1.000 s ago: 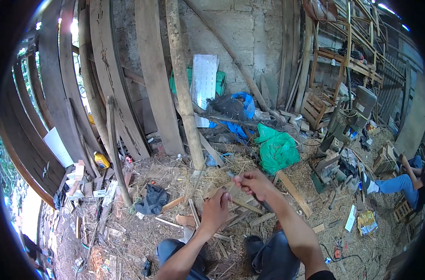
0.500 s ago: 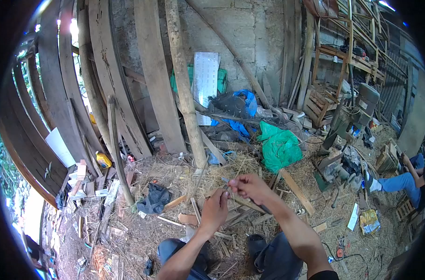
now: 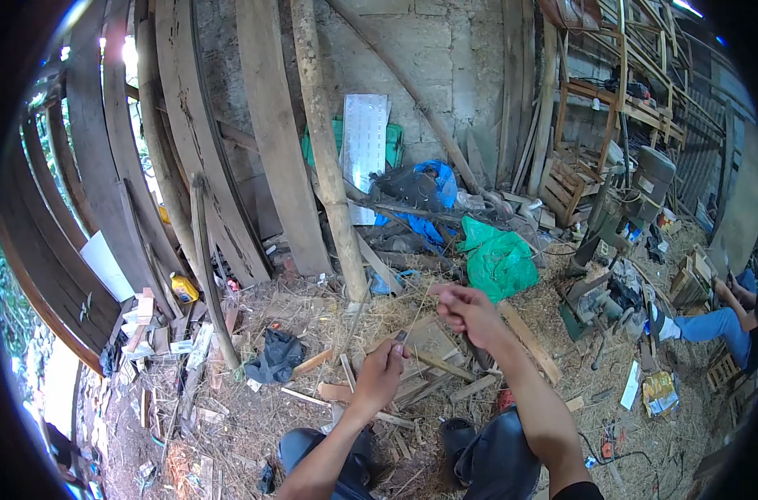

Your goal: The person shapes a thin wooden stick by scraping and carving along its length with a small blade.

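My left hand (image 3: 379,377) is closed, with a small, thin grey piece (image 3: 401,337) sticking up between thumb and forefinger. Up and to the right of it, my right hand (image 3: 471,317) is closed too, fingers curled and pinched. A dark, narrow, blade-like tool (image 3: 481,357) shows below the right hand, partly hidden by the hand and wrist; its kind cannot be made out. The two hands are apart, above the straw-covered ground and in front of my knees. Wood offcuts (image 3: 425,354) lie under them.
A green plastic bag (image 3: 497,260) and a blue tarp (image 3: 441,185) lie by the wall. A wooden post (image 3: 322,125) stands ahead. At right are a machine (image 3: 616,208) and another person's leg (image 3: 712,329). A black plastic bag (image 3: 277,354) lies at left.
My hands have parted: the right has moved up and to the right, away from the left. The left has dropped slightly, keeping its small grey piece.
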Demonstrator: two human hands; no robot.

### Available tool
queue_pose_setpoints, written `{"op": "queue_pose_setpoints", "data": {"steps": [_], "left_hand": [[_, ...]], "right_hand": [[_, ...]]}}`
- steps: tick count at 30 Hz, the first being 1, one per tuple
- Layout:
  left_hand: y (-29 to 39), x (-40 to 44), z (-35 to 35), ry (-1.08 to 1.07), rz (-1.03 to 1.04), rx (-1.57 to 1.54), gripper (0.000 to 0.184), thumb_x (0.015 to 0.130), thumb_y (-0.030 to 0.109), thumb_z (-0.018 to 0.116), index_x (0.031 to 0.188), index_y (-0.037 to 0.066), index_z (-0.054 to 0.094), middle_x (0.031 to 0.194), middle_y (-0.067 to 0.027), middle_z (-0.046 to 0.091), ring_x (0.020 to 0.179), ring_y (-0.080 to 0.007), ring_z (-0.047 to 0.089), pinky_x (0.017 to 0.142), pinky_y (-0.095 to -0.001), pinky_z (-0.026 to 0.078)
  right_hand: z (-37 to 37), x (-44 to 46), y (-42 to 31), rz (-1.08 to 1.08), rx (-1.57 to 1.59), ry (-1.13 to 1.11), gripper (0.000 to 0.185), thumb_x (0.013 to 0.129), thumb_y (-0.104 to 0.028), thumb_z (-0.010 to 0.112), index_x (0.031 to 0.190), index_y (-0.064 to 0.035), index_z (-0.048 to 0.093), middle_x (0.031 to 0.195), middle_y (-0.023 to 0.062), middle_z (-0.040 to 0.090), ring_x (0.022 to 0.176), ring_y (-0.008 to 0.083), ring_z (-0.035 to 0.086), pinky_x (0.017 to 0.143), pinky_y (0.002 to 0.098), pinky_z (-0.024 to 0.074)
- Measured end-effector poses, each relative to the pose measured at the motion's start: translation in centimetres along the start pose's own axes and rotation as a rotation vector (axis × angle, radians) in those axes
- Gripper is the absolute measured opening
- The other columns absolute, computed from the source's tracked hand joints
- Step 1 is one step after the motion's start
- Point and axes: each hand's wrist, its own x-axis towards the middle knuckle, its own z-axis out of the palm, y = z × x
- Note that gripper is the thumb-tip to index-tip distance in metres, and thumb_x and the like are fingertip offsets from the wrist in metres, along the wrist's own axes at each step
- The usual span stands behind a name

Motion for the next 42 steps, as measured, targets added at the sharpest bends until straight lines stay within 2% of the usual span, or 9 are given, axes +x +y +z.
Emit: {"op": "queue_pose_setpoints", "data": {"steps": [4, 7, 10, 12, 15, 18, 24, 31, 42], "left_hand": [[0.6, -0.2, 0.0, -0.023, -0.027, 0.009, 0.023, 0.099, 0.019, 0.041, 0.088, 0.003, 0.053, 0.06, 0.0014, 0.039, 0.056, -0.0071, 0.037, 0.052, -0.0256, 0.033], [1.4, -0.5, 0.0, -0.026, -0.005, 0.088, 0.023, 0.099, 0.019, 0.041, 0.088, 0.003, 0.053, 0.061, 0.0015, 0.039, 0.056, -0.0068, 0.037, 0.052, -0.0257, 0.033], [1.7, -0.7, 0.1, -0.044, -0.01, 0.111, 0.021, 0.098, 0.019, 0.043, 0.089, 0.003, 0.053, 0.06, -0.0019, 0.042, 0.056, -0.0099, 0.041, 0.053, -0.0275, 0.036], [1.8, -0.8, 0.4, 0.013, 0.073, 0.23, 0.017, 0.097, 0.018, 0.045, 0.09, 0.004, 0.054, 0.061, -0.0083, 0.048, 0.055, -0.0168, 0.049, 0.055, -0.0308, 0.039], [2.2, -1.5, 0.4, 0.03, 0.089, 0.322, 0.014, 0.096, 0.016, 0.047, 0.092, 0.005, 0.055, 0.062, -0.0135, 0.052, 0.055, -0.0241, 0.054, 0.054, -0.0341, 0.04], [2.2, -1.6, 0.2, 0.087, 0.17, 0.309, 0.013, 0.095, 0.014, 0.048, 0.093, 0.005, 0.056, 0.061, -0.0143, 0.053, 0.052, -0.0258, 0.054, 0.051, -0.0353, 0.039], [1.7, -1.2, 0.0, 0.139, 0.18, 0.298, 0.011, 0.094, 0.011, 0.052, 0.095, 0.003, 0.059, 0.059, -0.0132, 0.052, 0.047, -0.0186, 0.049, 0.048, -0.0325, 0.037], [1.2, -1.1, 0.1, 0.155, 0.195, 0.308, 0.01, 0.093, 0.009, 0.054, 0.098, 0.002, 0.06, 0.058, -0.0126, 0.05, 0.048, -0.0164, 0.047, 0.048, -0.0312, 0.037], [1.9, -0.9, 0.5, 0.133, 0.2, 0.284, 0.012, 0.093, 0.015, 0.054, 0.097, 0.006, 0.06, 0.059, -0.0146, 0.053, 0.048, -0.0234, 0.052, 0.05, -0.0343, 0.04]], "right_hand": [[1.5, 0.0, 1.1, 0.079, -0.052, -0.191, 0.019, 0.093, -0.014, 0.056, 0.105, 0.0004, 0.06, 0.072, -0.0001, 0.056, 0.053, 0.0046, 0.038, 0.046, 0.0196, 0.0283], [1.1, 0.4, 0.8, 0.117, 0.027, -0.002, 0.018, 0.093, -0.012, 0.056, 0.1, 0.0033, 0.061, 0.072, -0.0002, 0.056, 0.054, 0.0041, 0.04, 0.045, 0.0193, 0.028], [-0.2, 0.6, 0.6, 0.098, 0.011, -0.01, 0.02, 0.092, -0.018, 0.059, 0.097, 0.001, 0.064, 0.07, -0.0018, 0.057, 0.051, 0.0032, 0.039, 0.044, 0.0194, 0.0278], [-0.9, 0.9, 0.7, 0.101, 0.012, -0.02, 0.021, 0.092, -0.018, 0.059, 0.098, 0.0017, 0.064, 0.071, -0.0024, 0.057, 0.051, 0.0031, 0.039, 0.044, 0.0193, 0.0271], [-3.8, 1.7, 0.3, 0.059, 0.037, 0.208, 0.02, 0.092, -0.016, 0.058, 0.1, 0.0019, 0.063, 0.072, -0.0025, 0.056, 0.051, 0.003, 0.037, 0.043, 0.0192, 0.0264], [-5.9, 1.6, -0.9, -0.089, 0.096, 0.28, 0.019, 0.092, -0.012, 0.056, 0.103, 0.0024, 0.062, 0.074, -0.0021, 0.055, 0.051, 0.0035, 0.036, 0.043, 0.019, 0.0254], [-1.6, -0.4, -0.7, 0.113, 0.003, -0.031, 0.024, 0.092, -0.015, 0.058, 0.109, 0.0019, 0.06, 0.075, 0.0011, 0.056, 0.053, 0.0037, 0.038, 0.044, 0.0196, 0.0261], [-1.4, 0.2, -0.4, 0.114, 0.066, -0.047, 0.022, 0.093, -0.016, 0.058, 0.107, 0.0011, 0.061, 0.074, -0.0024, 0.054, 0.053, 0.0029, 0.036, 0.044, 0.0193, 0.0257], [-1.9, 0.9, 0.0, 0.215, 0.076, 0.039, 0.019, 0.093, -0.016, 0.055, 0.1, 0.0005, 0.062, 0.073, -0.0045, 0.053, 0.051, 0.0022, 0.035, 0.044, 0.0188, 0.0242]]}}
